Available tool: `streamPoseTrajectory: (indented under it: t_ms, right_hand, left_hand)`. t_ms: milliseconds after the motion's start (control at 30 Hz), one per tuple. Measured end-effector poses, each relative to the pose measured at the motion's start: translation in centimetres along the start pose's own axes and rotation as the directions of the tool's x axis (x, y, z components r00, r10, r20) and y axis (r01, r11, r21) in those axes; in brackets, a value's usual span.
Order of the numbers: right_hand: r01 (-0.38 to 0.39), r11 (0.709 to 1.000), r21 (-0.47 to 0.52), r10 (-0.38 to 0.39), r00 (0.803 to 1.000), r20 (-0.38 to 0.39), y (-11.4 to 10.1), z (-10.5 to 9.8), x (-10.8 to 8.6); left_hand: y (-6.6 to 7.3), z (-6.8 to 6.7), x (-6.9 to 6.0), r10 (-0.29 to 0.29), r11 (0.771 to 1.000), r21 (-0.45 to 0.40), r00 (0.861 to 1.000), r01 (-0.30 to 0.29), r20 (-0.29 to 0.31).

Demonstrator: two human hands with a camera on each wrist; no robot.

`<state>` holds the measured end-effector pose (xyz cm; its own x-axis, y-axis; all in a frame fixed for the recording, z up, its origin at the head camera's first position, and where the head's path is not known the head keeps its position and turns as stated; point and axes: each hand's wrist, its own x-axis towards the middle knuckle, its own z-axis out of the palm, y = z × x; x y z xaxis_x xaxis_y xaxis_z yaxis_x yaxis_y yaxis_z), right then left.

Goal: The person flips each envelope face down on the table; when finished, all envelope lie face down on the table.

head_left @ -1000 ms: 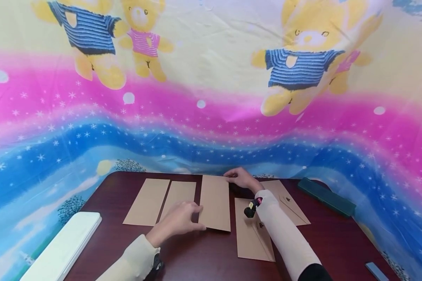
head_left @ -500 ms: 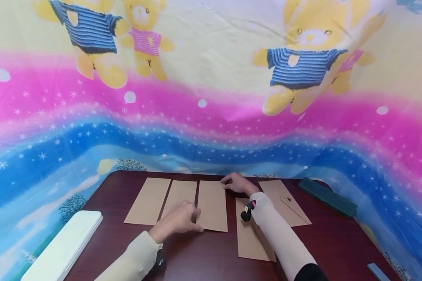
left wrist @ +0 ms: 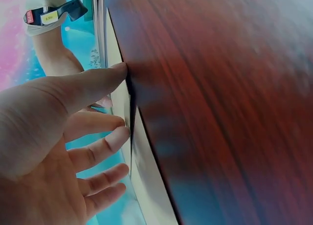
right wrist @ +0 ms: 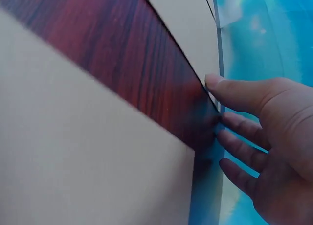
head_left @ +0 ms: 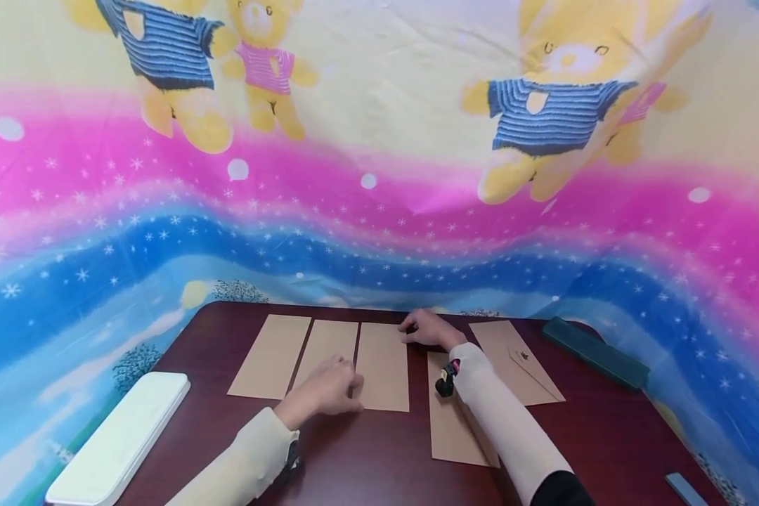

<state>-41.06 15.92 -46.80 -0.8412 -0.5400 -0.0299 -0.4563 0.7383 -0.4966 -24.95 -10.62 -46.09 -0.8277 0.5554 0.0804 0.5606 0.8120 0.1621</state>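
Note:
Three plain brown envelopes lie flat in a row: a left one (head_left: 270, 355), a middle one (head_left: 330, 339) and a right one (head_left: 383, 369). My left hand (head_left: 327, 386) is over the near part of the middle envelope, its thumb by the right envelope's near left corner. In the left wrist view its fingers (left wrist: 105, 149) are spread along the envelope edges. My right hand (head_left: 431, 329) is at the right envelope's far right corner. In the right wrist view its thumb (right wrist: 230, 90) touches that envelope's edge, the other fingers extended beyond it.
Two more envelopes lie to the right: a near one (head_left: 449, 429), partly under the right forearm, and a far one (head_left: 502, 344) with its flap showing. A white case (head_left: 123, 436) is at the left, a green case (head_left: 597, 351) at the far right, a small grey bar (head_left: 684, 488) near front right.
The right envelope has come down flat and nearer the middle one, so the gap between them is narrower. Both hands came along with it, moving slightly left.

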Motion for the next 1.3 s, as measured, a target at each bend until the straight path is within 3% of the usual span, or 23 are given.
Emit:
streamPoseTrajectory:
  t_ms: [133,333,467,667,967,1200,1300]
  right_hand:
    - [0.030,0.999,-0.039,-0.031,1.000,-0.004,0.8,-0.6,-1.3]
    - [0.018,0.995,-0.096,-0.013,0.999,0.047,1.9,-2.8,-5.1]
    - [0.004,0.992,-0.126,0.007,0.996,0.087,2.5,-4.5,-7.6]
    - [-0.036,0.986,-0.163,0.051,0.995,0.087,4.2,-5.6,-10.8]
    - [-0.097,0.973,-0.209,0.108,0.993,0.046,4.9,-4.7,-12.0]
    - [-0.152,0.974,-0.169,0.168,0.982,0.082,4.3,-5.0,-11.9]
    - [-0.126,0.979,-0.158,0.142,0.985,0.094,4.4,-5.3,-11.8]
  left_hand:
    - [1.2,0.0,0.3,0.015,0.999,-0.033,1.000,-0.015,-0.004]
    - [4.7,-0.3,0.6,0.118,0.992,-0.057,0.993,-0.116,0.026]
    - [7.4,-0.1,0.7,0.158,0.987,-0.003,0.986,-0.158,0.046]
    - [10.7,1.4,0.6,0.177,0.979,0.104,0.984,-0.176,-0.002]
    - [12.4,2.2,1.5,0.178,0.969,0.172,0.984,-0.177,0.006]
    - [12.9,2.3,2.5,0.191,0.953,0.238,0.982,-0.187,0.004]
    - [13.2,2.1,2.8,0.174,0.956,0.237,0.985,-0.174,0.018]
